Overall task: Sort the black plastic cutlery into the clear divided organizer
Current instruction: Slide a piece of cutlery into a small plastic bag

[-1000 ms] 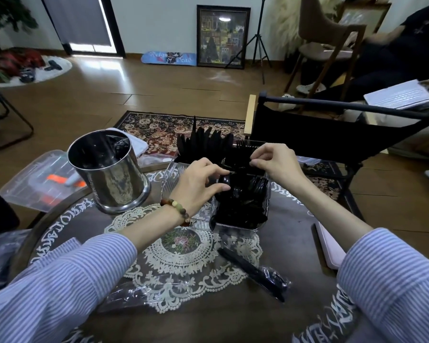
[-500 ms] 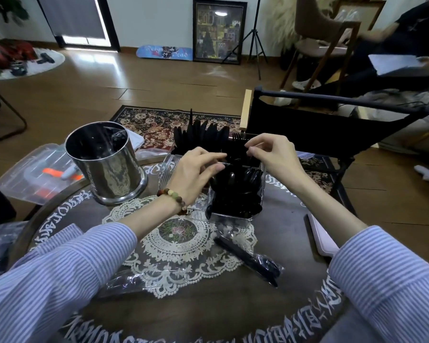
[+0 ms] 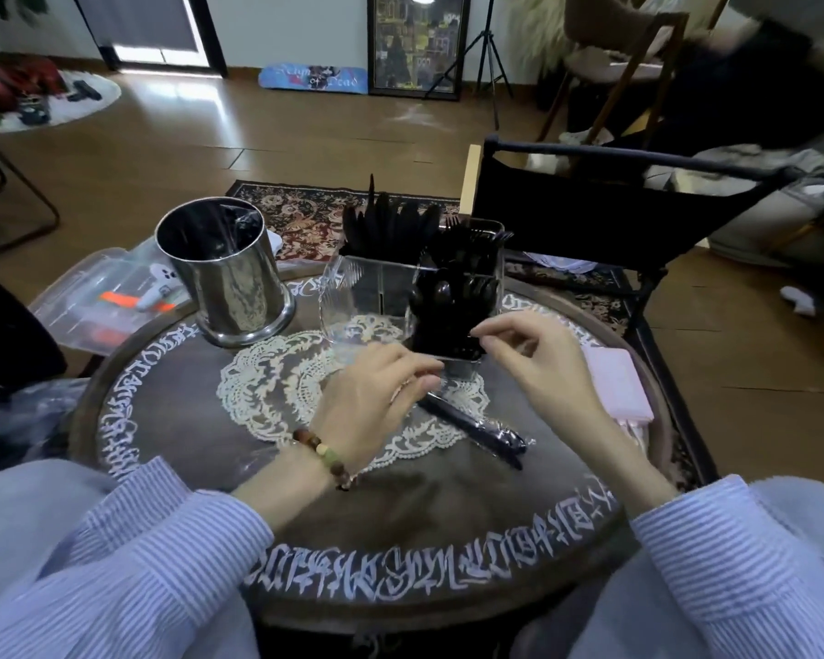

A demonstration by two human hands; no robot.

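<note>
Over the lace doily, left hand fingers loosely curled, right hand fingers pinched together beside organizer

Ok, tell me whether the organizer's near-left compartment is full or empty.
Empty: the lace doily shows straight through the clear organizer there, while black cutlery fills the right side.

Glossy wooden floor, patterned rug

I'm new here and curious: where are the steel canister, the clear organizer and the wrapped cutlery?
steel canister (image 3: pixel 231 283): head view, side wall.
clear organizer (image 3: pixel 353 297): head view, empty left wall.
wrapped cutlery (image 3: pixel 476 430): head view, mid-handle.
</note>
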